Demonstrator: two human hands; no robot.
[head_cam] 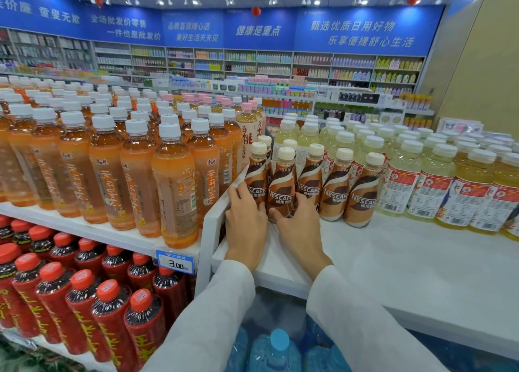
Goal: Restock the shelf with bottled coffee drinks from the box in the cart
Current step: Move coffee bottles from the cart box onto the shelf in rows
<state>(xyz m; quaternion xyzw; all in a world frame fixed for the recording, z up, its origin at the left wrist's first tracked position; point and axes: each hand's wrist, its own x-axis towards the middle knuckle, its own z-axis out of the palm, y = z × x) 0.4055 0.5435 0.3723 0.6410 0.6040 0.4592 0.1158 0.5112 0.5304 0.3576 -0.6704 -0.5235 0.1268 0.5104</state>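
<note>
The white top shelf (393,248) is the largest thing in play, and it is divided by product: a dense block of orange tea bottles (134,169) fills the left bay up to a white upright divider (209,231), pale yellow drink bottles (421,175) crowd the back and right, and a wide bare strip of shelf lies open at the front, which is presumably why the coffee is being fed in here. Below the tea, red-capped bottles (84,301) stand on a lower shelf behind a blue price tag (175,261), and large blue water jugs (276,352) sit underneath the person's arms. The cart and its box are not in view. The bottled coffee drinks (334,186) stand upright in a front row just right of the divider, labels turned outward so shoppers can read them, with a few more cream caps showing behind. Both white-sleeved arms reach in to the left end of this row. The left hand (245,220) is wrapped around the base of the leftmost coffee bottle (257,177), pressing it close against the divider, seemingly to start the row flush at the edge. The right hand (299,222) is closed around the lower part of the second coffee bottle (282,186), thumb in front, setting it down touching its neighbour, so the row packs tight without gaps.
</note>
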